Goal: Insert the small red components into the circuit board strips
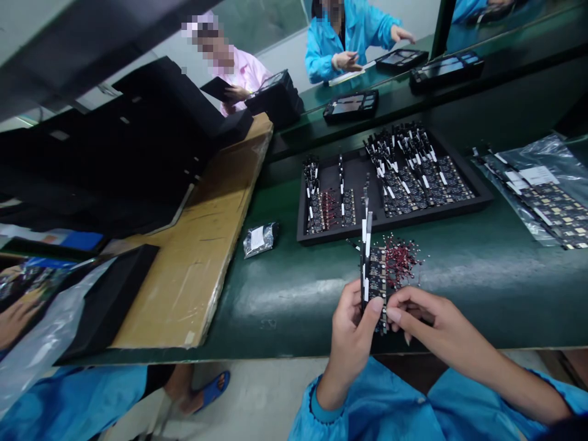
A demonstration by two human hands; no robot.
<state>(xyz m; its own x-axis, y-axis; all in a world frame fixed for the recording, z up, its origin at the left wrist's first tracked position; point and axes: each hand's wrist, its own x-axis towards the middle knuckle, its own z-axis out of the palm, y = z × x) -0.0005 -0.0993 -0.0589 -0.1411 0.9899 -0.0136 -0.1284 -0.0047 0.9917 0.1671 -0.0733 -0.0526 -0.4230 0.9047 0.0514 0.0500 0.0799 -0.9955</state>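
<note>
My left hand (351,334) is closed around a panel of small circuit boards (378,275), its thumb pressed on the lower end. Black ribbon cables with white labels (366,245) stick up along the panel's left side. Against the lower right edge of that panel, my right hand (425,309) is closed in a pinch; whatever lies between its fingertips is too small or hidden to name. Just beyond, a loose pile of small parts with red and black wires (403,260) rests on the green table (294,306).
Behind my hands lies a black foam tray (331,234) with rows of similar boards. A small silvery bag (261,239) sits left, beside a cardboard sheet (197,257). More boards lie on a plastic bag (542,190) at right. Co-workers are across and at left.
</note>
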